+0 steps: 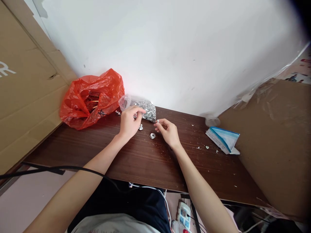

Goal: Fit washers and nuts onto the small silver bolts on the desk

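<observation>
Many small metal parts [147, 106] are inside the clear plastic bag [154, 113] at the back of the worktop [136, 160], by the wall, so it looks like a lot is left to do. Only a few pieces are out. I can't tell how many are finished, because no pile shows clearly as the done ones. My guess is that the work is somewhere in the middle.

The right hand [168, 130] has its fingers pinched on a small pale piece [157, 121], held up over the worktop. It is too tiny to see its shape well. The left hand [130, 120] is bent in front of the bag, with its thumb and pointing finger close together. I can't tell if they have anything.

A round metal ring [152, 137] lies flat between the two hands, nearer the right one. It is silver and shiny, with a dark hole in the middle. Another shiny metal piece [140, 127] sits just beside the left hand. The parts in the bag are silver too, all jumbled together.
</observation>
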